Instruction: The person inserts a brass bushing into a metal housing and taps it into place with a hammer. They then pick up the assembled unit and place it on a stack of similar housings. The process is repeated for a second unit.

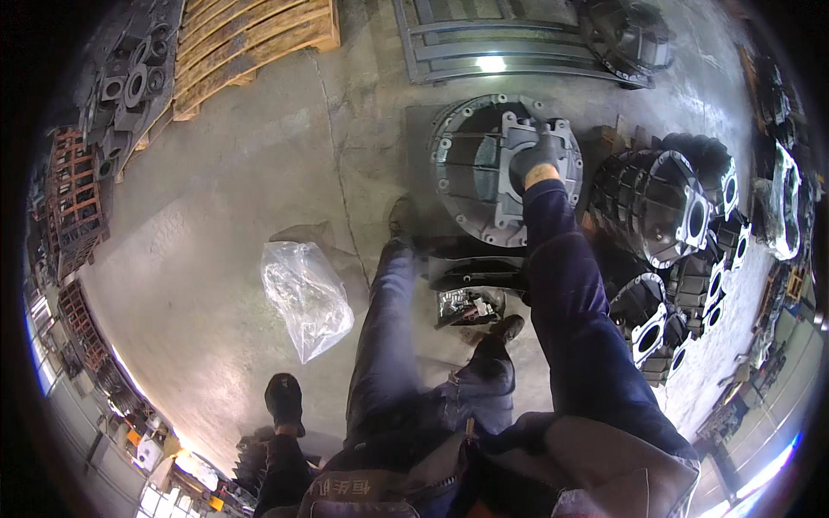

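Observation:
A large round cast metal housing lies ahead of me, with bolt holes around its rim. On its right half is a light grey machined flange with a round opening. My right hand, in a dark glove, is closed over the flange beside this opening; its fingertips are partly hidden. Low on the left hangs my left hand, also dark-gloved, away from the housing. Its fingers blend into one dark shape, and nothing shows in it.
More housings are stacked at the right. A clear plastic bag lies on the concrete floor left of my legs. Between my feet stands a small box of metal parts. Beyond are a metal frame and a wooden pallet.

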A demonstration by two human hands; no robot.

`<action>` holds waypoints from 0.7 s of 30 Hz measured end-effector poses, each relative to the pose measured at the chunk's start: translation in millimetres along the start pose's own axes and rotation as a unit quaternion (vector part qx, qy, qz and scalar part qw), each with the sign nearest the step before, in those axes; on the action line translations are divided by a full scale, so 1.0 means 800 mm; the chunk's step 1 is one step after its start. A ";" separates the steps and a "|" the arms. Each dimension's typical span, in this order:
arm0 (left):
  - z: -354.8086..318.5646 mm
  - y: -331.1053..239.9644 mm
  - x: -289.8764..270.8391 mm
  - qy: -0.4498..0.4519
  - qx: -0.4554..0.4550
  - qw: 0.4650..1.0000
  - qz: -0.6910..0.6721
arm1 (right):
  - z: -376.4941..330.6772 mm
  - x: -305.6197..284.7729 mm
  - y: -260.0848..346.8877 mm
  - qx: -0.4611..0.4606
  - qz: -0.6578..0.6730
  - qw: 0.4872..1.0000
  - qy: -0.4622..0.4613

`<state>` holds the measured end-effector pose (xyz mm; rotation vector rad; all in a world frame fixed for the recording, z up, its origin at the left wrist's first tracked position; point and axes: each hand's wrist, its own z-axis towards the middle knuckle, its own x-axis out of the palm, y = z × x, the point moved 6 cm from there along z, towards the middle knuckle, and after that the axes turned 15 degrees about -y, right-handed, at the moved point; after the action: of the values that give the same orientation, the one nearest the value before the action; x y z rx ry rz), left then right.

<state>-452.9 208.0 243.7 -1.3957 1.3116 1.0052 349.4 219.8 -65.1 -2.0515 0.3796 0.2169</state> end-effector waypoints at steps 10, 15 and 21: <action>0.069 -0.206 0.000 -0.057 0.169 0.976 -0.126 | -0.162 -0.097 -0.100 -0.112 -0.227 0.954 0.159; 0.047 -0.584 0.023 0.026 0.282 0.827 -0.485 | -0.374 -0.178 -0.058 0.547 0.797 0.255 0.016; -0.173 -0.725 0.083 0.275 0.393 0.870 -0.117 | -0.541 -0.291 0.109 0.622 0.614 -0.483 0.046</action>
<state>125.2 49.8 265.7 -1.1588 1.6445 -0.1556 99.0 -156.9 146.2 -2.9948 -1.9307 -0.4664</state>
